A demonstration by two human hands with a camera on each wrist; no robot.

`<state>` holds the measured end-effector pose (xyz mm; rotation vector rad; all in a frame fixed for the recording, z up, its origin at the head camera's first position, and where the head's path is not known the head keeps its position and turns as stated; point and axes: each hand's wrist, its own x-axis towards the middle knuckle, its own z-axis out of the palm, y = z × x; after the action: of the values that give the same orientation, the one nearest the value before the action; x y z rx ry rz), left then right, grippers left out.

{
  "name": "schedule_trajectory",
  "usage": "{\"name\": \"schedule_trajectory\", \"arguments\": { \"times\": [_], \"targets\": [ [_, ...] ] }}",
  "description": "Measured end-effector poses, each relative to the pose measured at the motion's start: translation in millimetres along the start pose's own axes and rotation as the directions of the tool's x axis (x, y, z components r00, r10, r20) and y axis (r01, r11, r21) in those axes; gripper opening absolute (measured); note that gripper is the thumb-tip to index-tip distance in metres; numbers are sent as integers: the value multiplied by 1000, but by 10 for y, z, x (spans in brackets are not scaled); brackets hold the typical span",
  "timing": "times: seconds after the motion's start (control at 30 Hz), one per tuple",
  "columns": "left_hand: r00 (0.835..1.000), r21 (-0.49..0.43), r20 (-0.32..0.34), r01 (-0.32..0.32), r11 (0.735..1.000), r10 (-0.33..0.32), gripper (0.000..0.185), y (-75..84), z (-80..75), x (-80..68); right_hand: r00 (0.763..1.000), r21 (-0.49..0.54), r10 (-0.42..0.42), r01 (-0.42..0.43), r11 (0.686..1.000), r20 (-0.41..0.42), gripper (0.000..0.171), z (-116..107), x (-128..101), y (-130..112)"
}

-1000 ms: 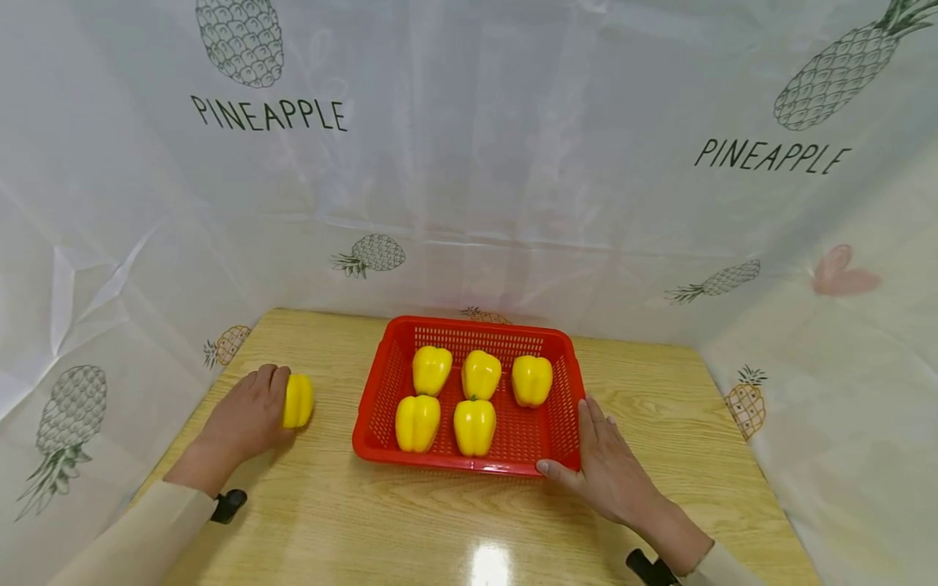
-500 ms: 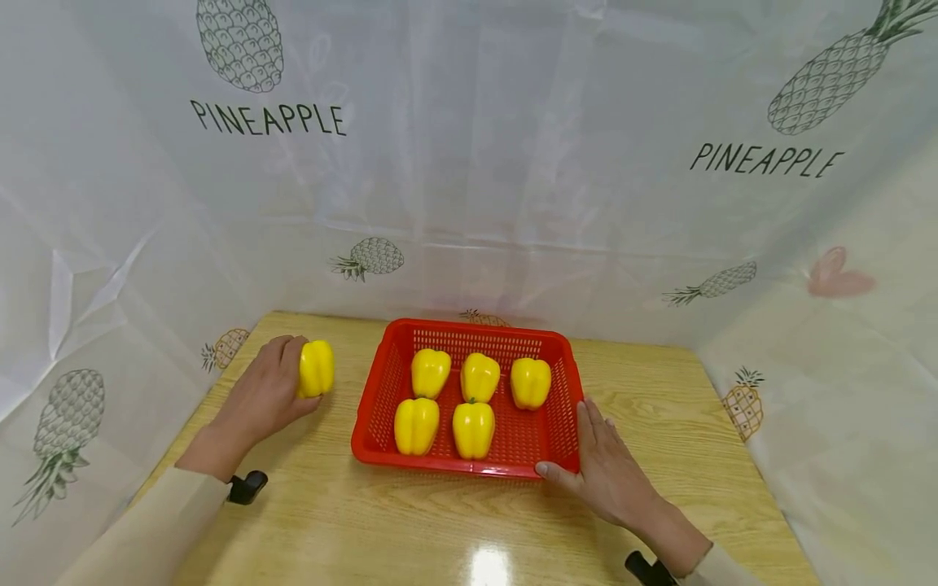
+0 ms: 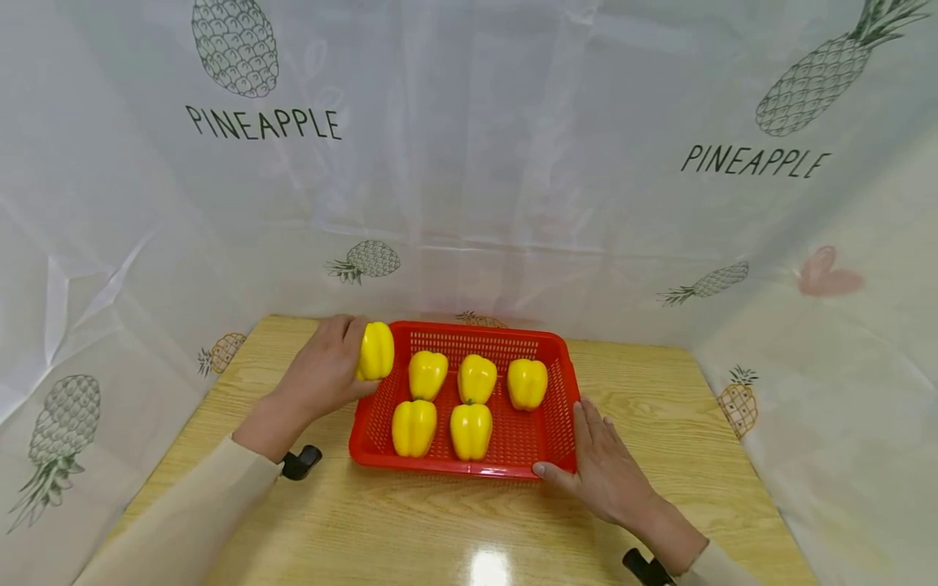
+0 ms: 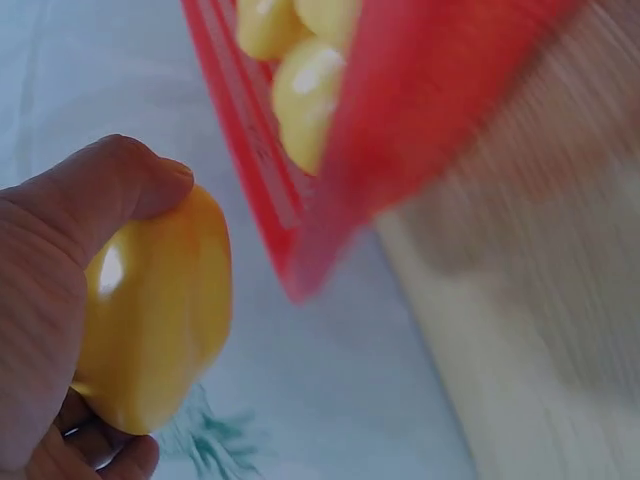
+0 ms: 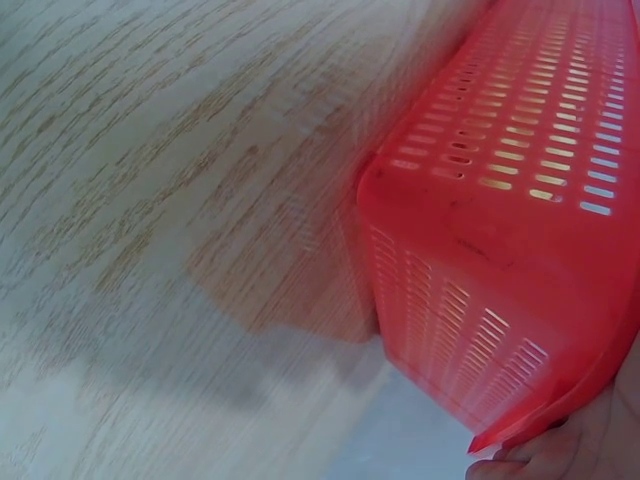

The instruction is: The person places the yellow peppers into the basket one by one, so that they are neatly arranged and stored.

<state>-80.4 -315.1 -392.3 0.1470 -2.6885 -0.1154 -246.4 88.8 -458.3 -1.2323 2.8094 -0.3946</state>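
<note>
My left hand (image 3: 326, 362) grips a yellow bell pepper (image 3: 377, 352) beside the red basket's left rim, raised above the table. In the left wrist view, the thumb lies over one end of the bell pepper (image 4: 160, 310) and fingers curl at the other end. Inside the red plastic basket (image 3: 516, 470) sit several more yellow bell peppers (image 3: 414, 429), in a back row and a front row. My right hand (image 3: 611, 476) rests at the basket's front right corner, fingers fairly straight along its right side and thumb on the front rim. The right wrist view shows only part of that hand (image 5: 570, 445).
The basket stands on a light wood table (image 3: 410, 529). Bare basket floor (image 3: 520, 431) shows at the front right, beside the front row. A white curtain (image 3: 513, 203) printed with pineapples surrounds the table at the back and sides.
My left hand has lifted the yellow bell pepper from the table's left side and carried it right to the basket's left rim. My right hand has stayed on the basket.
</note>
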Motion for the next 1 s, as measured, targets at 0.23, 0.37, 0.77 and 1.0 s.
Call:
{"name": "schedule_trajectory", "arguments": {
  "times": [0.23,0.37,0.77,1.0],
  "targets": [
    [998,-1,63,-23,1000,23,96,396,41,249,1000,17,11,-12,1000,17,118,-7,-25,-10],
    [995,-22,90,-35,999,37,95,606,77,365,1000,24,10,-10,1000,11,117,-4,-32,-5],
    [963,1,247,-111,994,108,94,1193,250,560,1000,17,-14,15,1000,-5,118,-11,-55,15],
    [938,36,280,-224,974,205,94,1556,395,589,1000,5,-29,29,1000,-13,118,-19,-57,14]
  ]
}}
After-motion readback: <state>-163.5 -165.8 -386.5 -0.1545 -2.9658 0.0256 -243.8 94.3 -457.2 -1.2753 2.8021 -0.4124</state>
